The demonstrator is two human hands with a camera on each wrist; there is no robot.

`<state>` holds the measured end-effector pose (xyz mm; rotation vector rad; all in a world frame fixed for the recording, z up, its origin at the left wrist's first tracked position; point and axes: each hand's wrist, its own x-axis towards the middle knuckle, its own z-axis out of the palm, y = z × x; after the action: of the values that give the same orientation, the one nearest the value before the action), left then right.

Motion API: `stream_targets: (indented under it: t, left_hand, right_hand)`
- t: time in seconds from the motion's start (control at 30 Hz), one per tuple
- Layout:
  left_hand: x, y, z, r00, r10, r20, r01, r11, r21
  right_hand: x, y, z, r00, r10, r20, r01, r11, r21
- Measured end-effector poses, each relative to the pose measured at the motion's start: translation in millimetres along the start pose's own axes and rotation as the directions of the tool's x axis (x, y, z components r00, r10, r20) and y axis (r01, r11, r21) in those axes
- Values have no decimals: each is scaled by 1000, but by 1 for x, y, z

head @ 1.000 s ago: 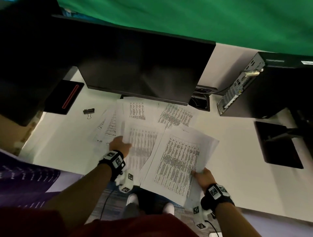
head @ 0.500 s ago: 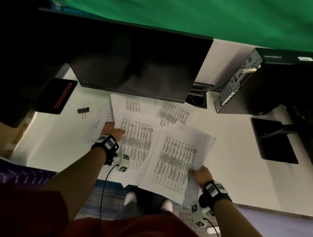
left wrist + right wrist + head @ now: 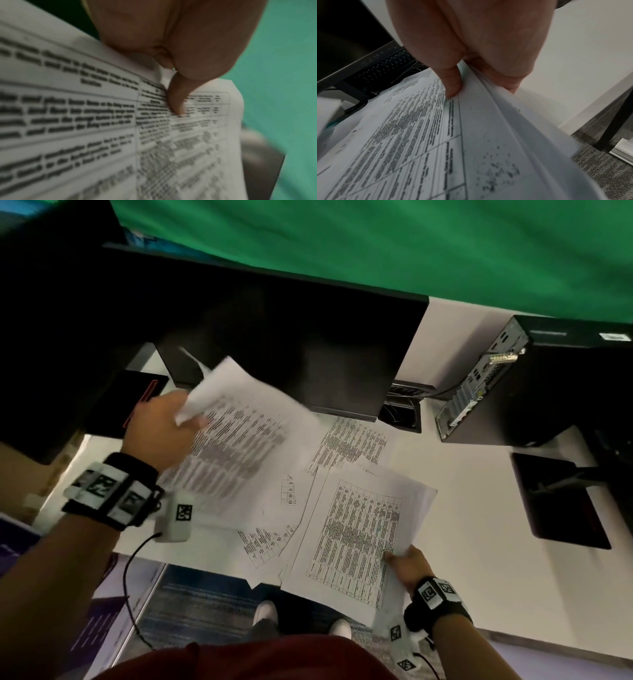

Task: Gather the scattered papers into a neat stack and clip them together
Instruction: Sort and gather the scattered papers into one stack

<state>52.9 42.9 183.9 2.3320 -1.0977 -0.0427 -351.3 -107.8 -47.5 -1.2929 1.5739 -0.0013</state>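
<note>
My left hand (image 3: 178, 419) pinches a bunch of printed sheets (image 3: 239, 440) by one edge and holds them lifted above the white desk (image 3: 472, 508), in front of the monitor. The left wrist view shows the thumb (image 3: 176, 97) pressed on those lifted sheets (image 3: 102, 128). My right hand (image 3: 404, 563) pinches a second bundle of sheets (image 3: 359, 532) at its lower right corner, near the desk's front edge; its thumb (image 3: 452, 82) lies on top of that bundle (image 3: 436, 142). More loose sheets (image 3: 349, 440) lie on the desk between and behind. No binder clip is in view.
A dark monitor (image 3: 291, 344) stands at the back over the papers. A black computer case (image 3: 534, 385) sits at the back right, a flat black stand base (image 3: 561, 501) right of it. A black device with a red stripe (image 3: 126, 402) lies at the left.
My left hand has gathered sheets from the left of the desk and lifted them up toward the monitor. The right hand keeps its hold on its bundle. The binder clip has gone out of sight.
</note>
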Motion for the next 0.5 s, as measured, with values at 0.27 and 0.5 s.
stream_targets:
  t: [0.27, 0.5]
  left_hand:
    - [-14, 19, 17, 932, -71, 356, 357, 352, -865]
    - [-75, -25, 149, 731, -341, 591, 658, 584, -476]
  right_hand:
    - [-9, -9, -4, 999, -40, 24, 42, 994, -98]
    - [-18, -9, -4, 997, -61, 37, 58, 995, 79]
